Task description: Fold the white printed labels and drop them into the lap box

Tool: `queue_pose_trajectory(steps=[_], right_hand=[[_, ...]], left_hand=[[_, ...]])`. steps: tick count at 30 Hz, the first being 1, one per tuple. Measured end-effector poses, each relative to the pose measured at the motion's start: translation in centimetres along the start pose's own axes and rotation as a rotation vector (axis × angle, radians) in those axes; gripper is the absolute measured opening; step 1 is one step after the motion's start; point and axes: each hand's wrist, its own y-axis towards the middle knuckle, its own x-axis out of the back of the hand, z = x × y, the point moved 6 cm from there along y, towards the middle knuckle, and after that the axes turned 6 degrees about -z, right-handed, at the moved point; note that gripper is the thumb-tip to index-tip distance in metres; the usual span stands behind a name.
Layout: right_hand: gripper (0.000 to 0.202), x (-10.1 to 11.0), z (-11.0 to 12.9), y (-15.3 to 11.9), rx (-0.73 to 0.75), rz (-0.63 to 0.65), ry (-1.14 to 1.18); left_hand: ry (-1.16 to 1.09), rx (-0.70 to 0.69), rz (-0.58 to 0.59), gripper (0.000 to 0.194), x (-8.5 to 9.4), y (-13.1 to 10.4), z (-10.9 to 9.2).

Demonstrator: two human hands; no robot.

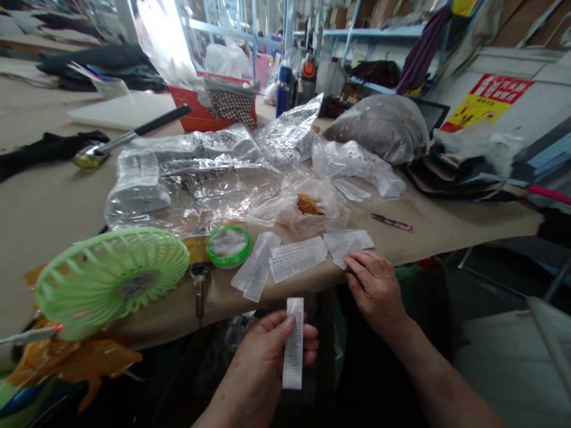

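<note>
Nearest, the left hand (267,348) is clamped on a paper strip (293,359), thumb on its face and fingers behind. The strip's long axis points away from the person, short of the tabletop (450,226) edge.

Beyond and to the right, the right hand (377,288) reaches over the edge, fingers close together, fingertips touching the near side of the right stack (345,242); whether the thumb pinches a slip, I cannot tell. That stack lies ahead and to the left of this hand, its slips fanned at differing angles. The right hand is clearly the nearer one to it.

Just left of it, the middle stack (298,259) lies lengthwise across, its right end slightly farther away; the left stack (256,267) slants away rightward. The green tub (228,245) sits beside that one. Farther back lie the snips (392,222) and a bag with orange bands (310,204).
</note>
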Motion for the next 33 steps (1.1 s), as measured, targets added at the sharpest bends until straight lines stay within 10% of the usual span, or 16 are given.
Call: queue_pose_trajectory(steps=[11,19,33], right_hand=[[0.023,2.5,-0.1,0.1,-0.087,-0.251,0.381],[0.015,1.6,10.8,-1.2,0.308,0.038,0.629],[0.016,1.1,12.6,-1.8,0.327,0.095,0.542]], left_hand=[[0.017,0.026,-0.029,0.009,-0.6,-0.4,-0.3],[-0.133,-0.064,0.091,0.015,-1.3,-0.9,-1.0],[-0.206,-0.075,0.048,0.017,-0.3,-1.0,-0.9]])
